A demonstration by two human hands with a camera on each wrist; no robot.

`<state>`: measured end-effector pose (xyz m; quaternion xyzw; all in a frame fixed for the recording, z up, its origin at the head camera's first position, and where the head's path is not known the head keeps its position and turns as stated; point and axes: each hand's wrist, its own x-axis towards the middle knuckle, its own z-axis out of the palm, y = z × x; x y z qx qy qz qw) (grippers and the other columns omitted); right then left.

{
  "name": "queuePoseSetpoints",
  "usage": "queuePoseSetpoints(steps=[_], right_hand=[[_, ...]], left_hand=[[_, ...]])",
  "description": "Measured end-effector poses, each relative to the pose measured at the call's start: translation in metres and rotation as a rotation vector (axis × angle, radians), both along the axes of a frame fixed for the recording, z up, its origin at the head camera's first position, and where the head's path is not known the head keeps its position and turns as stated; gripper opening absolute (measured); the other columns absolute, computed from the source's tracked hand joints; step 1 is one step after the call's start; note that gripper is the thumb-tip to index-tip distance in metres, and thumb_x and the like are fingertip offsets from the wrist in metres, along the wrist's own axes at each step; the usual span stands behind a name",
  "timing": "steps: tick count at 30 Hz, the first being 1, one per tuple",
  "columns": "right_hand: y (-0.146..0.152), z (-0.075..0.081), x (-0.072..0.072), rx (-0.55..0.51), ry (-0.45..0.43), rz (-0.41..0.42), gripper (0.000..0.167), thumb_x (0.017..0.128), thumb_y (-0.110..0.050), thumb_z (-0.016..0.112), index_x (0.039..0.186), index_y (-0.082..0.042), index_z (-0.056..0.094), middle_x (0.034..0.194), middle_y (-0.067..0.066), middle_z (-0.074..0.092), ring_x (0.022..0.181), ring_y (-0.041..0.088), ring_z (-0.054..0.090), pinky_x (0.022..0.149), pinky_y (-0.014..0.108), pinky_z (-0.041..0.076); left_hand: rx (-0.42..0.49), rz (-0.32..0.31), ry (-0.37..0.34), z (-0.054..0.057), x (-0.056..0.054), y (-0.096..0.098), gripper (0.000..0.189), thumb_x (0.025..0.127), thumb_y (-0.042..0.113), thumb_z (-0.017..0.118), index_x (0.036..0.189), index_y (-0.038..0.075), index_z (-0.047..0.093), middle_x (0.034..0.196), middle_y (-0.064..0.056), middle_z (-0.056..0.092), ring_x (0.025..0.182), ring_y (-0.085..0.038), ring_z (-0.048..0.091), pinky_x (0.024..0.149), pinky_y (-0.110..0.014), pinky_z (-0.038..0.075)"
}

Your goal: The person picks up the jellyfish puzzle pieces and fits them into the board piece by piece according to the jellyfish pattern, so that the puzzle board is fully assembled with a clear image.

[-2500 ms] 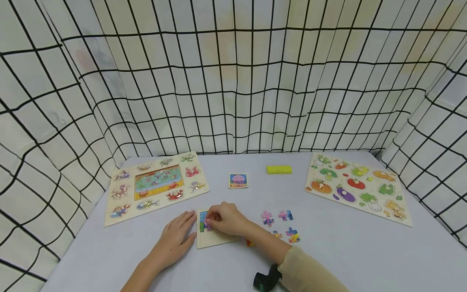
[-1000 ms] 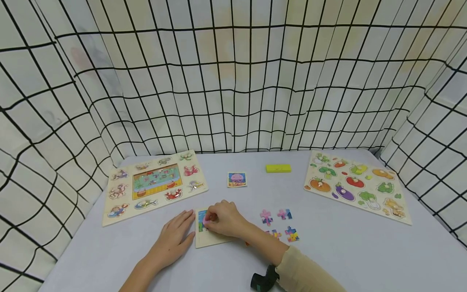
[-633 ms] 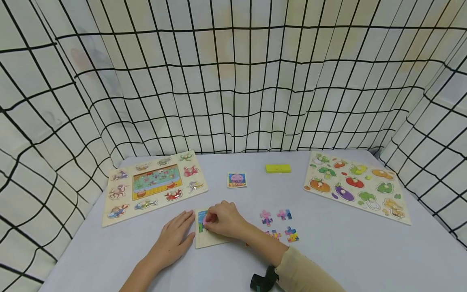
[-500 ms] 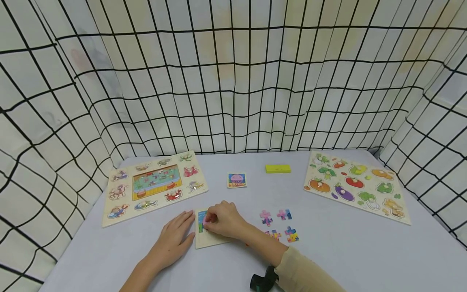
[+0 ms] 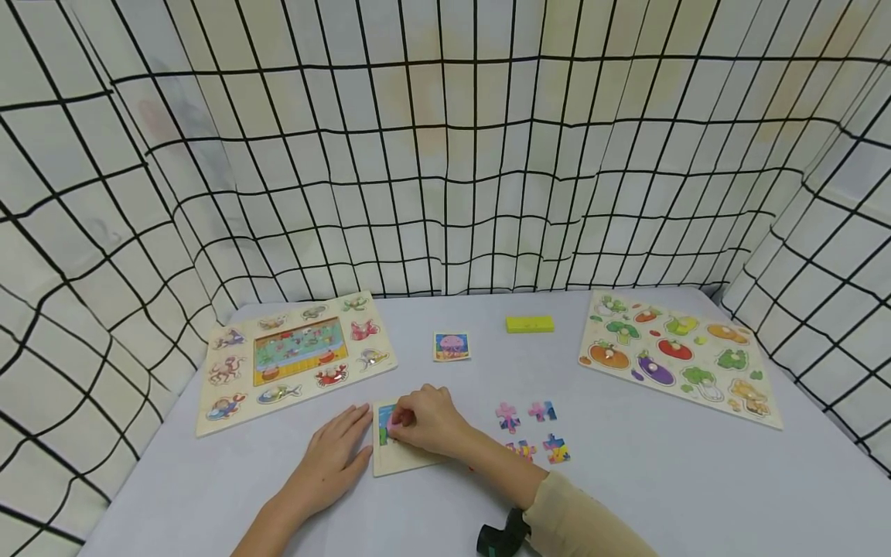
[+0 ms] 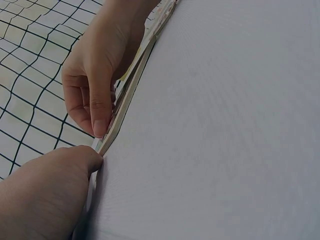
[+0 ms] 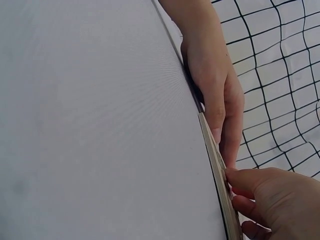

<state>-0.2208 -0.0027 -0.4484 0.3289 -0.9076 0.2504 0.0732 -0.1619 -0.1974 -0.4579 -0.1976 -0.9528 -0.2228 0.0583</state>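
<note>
In the head view, a small wooden puzzle board (image 5: 404, 464) lies near the front of the table with blue and green picture pieces in its upper left. My right hand (image 5: 433, 420) is over it, thumb and forefinger pinching a pink jigsaw piece (image 5: 392, 425) down at the board; the fingers hide most of that piece. My left hand (image 5: 332, 462) rests beside the board, fingers extended, fingertips and thumb at its left edge. Several loose jigsaw pieces (image 5: 508, 417) lie to the right, some partly behind my right forearm. Both wrist views show the hands meeting at the board's edge, seen side-on.
A small octopus picture card (image 5: 452, 346) and a yellow block (image 5: 529, 324) lie farther back. A sea-animal board (image 5: 249, 356) stands at the left, a vegetable board (image 5: 708, 357) at the right. Black netting hangs around the table. A black device (image 5: 504, 534) is by my right sleeve.
My right hand has barely moved, its fingertips staying on the pink jigsaw piece. The left hand keeps its place at the board's edge. The head view has shifted slightly.
</note>
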Motion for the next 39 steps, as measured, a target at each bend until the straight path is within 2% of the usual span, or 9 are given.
queuePoseSetpoints(steps=[10, 19, 27, 33, 39], right_hand=[[0.001, 0.001, 0.0, 0.006, 0.036, 0.002, 0.013, 0.077, -0.035, 0.072, 0.079, -0.023, 0.068, 0.063, -0.021, 0.05, 0.064, 0.0, 0.038, 0.062, 0.021, 0.027], [0.003, 0.007, -0.001, -0.012, 0.016, 0.009, 0.01, 0.079, -0.029, 0.071, 0.085, -0.021, 0.068, 0.069, -0.018, 0.055, 0.066, 0.0, 0.042, 0.064, 0.02, 0.032], [0.012, 0.023, 0.001, -0.034, -0.096, -0.031, 0.006, 0.083, -0.021, 0.067, 0.088, -0.019, 0.069, 0.072, -0.017, 0.054, 0.069, 0.004, 0.044, 0.067, 0.021, 0.034], [0.025, 0.032, -0.002, -0.02, -0.109, -0.038, 0.011, 0.084, -0.016, 0.065, 0.095, -0.016, 0.067, 0.08, -0.013, 0.059, 0.08, 0.008, 0.05, 0.077, 0.026, 0.038], [0.04, 0.037, -0.008, -0.06, -0.115, -0.047, 0.014, 0.085, -0.014, 0.064, 0.098, -0.012, 0.066, 0.086, -0.008, 0.06, 0.087, 0.012, 0.053, 0.079, 0.027, 0.043]], left_hand=[[0.002, -0.001, -0.012, 0.001, 0.0, 0.0, 0.053, 0.089, 0.021, 0.059, 0.135, 0.002, 0.043, 0.142, -0.011, 0.037, 0.133, -0.031, 0.027, 0.103, -0.056, 0.022], [0.004, 0.0, -0.009, 0.001, 0.0, 0.001, 0.052, 0.089, 0.021, 0.059, 0.135, 0.002, 0.044, 0.142, -0.011, 0.038, 0.133, -0.032, 0.027, 0.103, -0.056, 0.022], [-0.002, 0.011, -0.024, 0.0, 0.0, 0.002, 0.053, 0.089, 0.022, 0.059, 0.135, 0.001, 0.043, 0.143, -0.011, 0.037, 0.133, -0.032, 0.027, 0.103, -0.056, 0.021], [-0.009, 0.013, -0.037, 0.0, 0.0, 0.002, 0.053, 0.089, 0.022, 0.058, 0.136, 0.002, 0.042, 0.143, -0.011, 0.036, 0.133, -0.031, 0.026, 0.103, -0.056, 0.021], [0.0, 0.01, -0.018, -0.001, -0.001, 0.001, 0.053, 0.089, 0.021, 0.058, 0.135, 0.001, 0.043, 0.143, -0.011, 0.037, 0.132, -0.032, 0.027, 0.102, -0.056, 0.021]])
